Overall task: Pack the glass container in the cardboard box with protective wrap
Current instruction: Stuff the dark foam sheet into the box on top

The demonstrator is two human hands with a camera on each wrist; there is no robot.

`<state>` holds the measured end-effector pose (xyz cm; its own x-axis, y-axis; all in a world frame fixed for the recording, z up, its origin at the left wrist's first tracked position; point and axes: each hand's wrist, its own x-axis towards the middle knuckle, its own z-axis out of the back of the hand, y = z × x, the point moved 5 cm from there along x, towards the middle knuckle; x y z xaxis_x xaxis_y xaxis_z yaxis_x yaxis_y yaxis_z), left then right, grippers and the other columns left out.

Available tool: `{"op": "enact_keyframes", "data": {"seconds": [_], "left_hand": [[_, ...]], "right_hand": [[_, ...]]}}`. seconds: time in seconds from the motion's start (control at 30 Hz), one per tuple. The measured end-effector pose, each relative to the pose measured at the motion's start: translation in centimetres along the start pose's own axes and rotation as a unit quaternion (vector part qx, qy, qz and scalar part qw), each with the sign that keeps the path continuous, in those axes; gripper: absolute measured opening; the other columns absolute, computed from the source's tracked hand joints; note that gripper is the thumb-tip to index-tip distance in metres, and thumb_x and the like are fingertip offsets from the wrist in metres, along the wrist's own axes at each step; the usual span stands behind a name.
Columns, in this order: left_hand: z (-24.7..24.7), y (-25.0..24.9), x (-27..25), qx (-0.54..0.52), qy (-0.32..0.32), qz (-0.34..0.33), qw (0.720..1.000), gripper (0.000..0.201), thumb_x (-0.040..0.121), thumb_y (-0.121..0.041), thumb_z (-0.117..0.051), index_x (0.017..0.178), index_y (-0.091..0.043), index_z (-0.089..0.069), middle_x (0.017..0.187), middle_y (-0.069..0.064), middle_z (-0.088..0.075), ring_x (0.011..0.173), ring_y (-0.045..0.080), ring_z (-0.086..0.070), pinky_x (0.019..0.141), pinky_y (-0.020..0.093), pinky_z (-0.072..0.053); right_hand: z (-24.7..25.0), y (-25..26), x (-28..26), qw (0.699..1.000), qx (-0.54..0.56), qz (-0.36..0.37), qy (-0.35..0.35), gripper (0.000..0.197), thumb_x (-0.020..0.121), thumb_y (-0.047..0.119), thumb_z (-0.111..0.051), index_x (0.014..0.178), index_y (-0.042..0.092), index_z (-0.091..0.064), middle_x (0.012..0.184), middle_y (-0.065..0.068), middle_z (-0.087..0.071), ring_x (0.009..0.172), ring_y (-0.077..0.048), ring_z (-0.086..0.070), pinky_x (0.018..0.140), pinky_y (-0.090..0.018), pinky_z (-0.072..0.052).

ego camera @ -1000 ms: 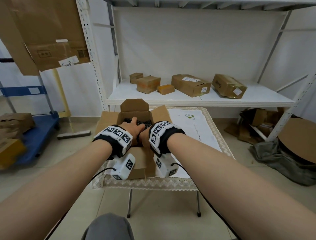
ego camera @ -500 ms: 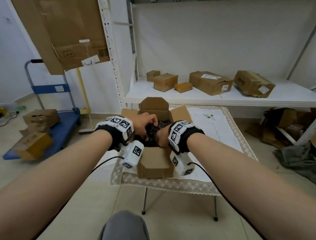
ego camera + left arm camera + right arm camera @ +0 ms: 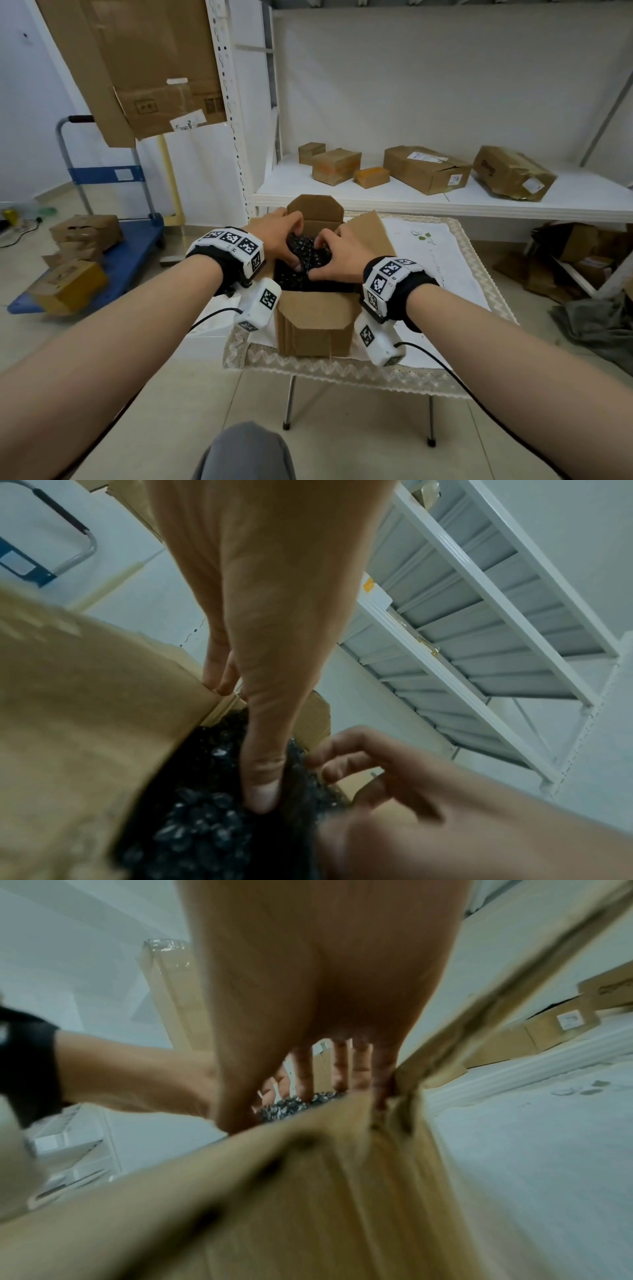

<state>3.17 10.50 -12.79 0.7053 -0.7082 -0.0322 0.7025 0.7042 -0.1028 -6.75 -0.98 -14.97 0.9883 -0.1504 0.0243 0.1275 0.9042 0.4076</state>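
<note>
An open cardboard box [image 3: 317, 318] stands on a small table, its flaps spread out. A bundle of black bubble wrap [image 3: 305, 255] fills its mouth and rises above the rim. No glass shows; the wrap hides whatever is inside. My left hand [image 3: 291, 240] grips the bundle from the left, fingers curled over its top. In the left wrist view the left thumb [image 3: 260, 791] presses into the black wrap [image 3: 205, 831]. My right hand [image 3: 325, 255] grips the bundle from the right, thumb low and fingers on top. In the right wrist view a box flap [image 3: 308, 1191] hides most of the wrap [image 3: 298, 1104].
The table [image 3: 455, 274] carries a white lace-edged cloth. Behind it a white shelf [image 3: 376, 198] holds several cardboard parcels [image 3: 424, 169]. A blue trolley [image 3: 130, 253] with boxes stands at the left. Flattened cardboard and grey cloth lie on the floor at right.
Both hands have risen from low inside the box to the top of the black bundle, which now stands higher at the box's mouth. The right hand has spread over it.
</note>
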Motion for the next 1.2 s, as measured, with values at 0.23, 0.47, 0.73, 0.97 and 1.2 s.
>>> {"op": "enact_keyframes", "data": {"seconds": [0.23, 0.47, 0.73, 0.97, 1.2], "left_hand": [[0.0, 0.6, 0.8, -0.052, -0.039, -0.002, 0.998, 0.038, 0.085, -0.046, -0.068, 0.105, -0.021, -0.047, 0.089, -0.003, -0.061, 0.088, 0.024, -0.060, 0.085, 0.046, -0.052], [0.2, 0.9, 0.1, -0.515, -0.059, 0.119, 0.847, 0.022, 0.101, -0.009, -0.041, 0.121, -0.011, -0.049, 0.088, 0.010, -0.060, 0.063, 0.019, -0.062, 0.051, 0.025, -0.056], [0.1, 1.1, 0.2, -0.493, 0.046, 0.099, 0.863, 0.063, 0.088, -0.059, -0.057, 0.143, -0.031, -0.040, 0.140, 0.000, -0.048, 0.122, 0.017, -0.048, 0.087, 0.026, -0.046], [0.5, 0.3, 1.7, -0.414, 0.043, 0.065, 0.907, 0.049, 0.096, -0.007, -0.057, 0.141, -0.025, -0.048, 0.123, -0.006, -0.048, 0.078, -0.006, -0.047, 0.048, -0.001, -0.040], [-0.6, 1.4, 1.9, -0.499, 0.056, 0.098, 0.859, 0.028, 0.092, -0.016, -0.063, 0.116, -0.031, -0.063, 0.136, 0.006, -0.057, 0.103, 0.014, -0.061, 0.089, 0.025, -0.049]], "right_hand": [[0.6, -0.3, 0.9, 0.998, -0.035, 0.015, 0.045, 0.094, 0.065, 0.059, -0.076, 0.144, 0.033, -0.033, 0.133, -0.005, -0.033, 0.130, -0.025, -0.030, 0.109, -0.045, -0.035], [3.0, -0.2, 1.4, 0.971, 0.207, 0.024, -0.114, 0.050, 0.084, 0.052, -0.062, 0.125, 0.024, -0.055, 0.126, -0.002, -0.049, 0.112, -0.014, -0.052, 0.099, -0.030, -0.043], [3.5, -1.7, 1.4, 0.948, 0.295, 0.017, -0.115, 0.027, 0.090, 0.012, -0.046, 0.105, 0.012, -0.069, 0.091, 0.004, -0.061, 0.084, -0.007, -0.054, 0.075, -0.022, -0.042], [2.7, -3.0, 2.1, 0.975, 0.147, -0.095, -0.138, 0.024, 0.085, 0.045, -0.053, 0.087, 0.020, -0.055, 0.092, -0.005, -0.062, 0.084, -0.024, -0.062, 0.078, -0.041, -0.055], [2.4, -2.3, 2.0, 0.899, 0.407, -0.157, -0.023, 0.013, 0.086, 0.021, -0.071, 0.089, 0.016, -0.059, 0.085, -0.003, -0.059, 0.066, -0.015, -0.058, 0.062, -0.031, -0.057]]}}
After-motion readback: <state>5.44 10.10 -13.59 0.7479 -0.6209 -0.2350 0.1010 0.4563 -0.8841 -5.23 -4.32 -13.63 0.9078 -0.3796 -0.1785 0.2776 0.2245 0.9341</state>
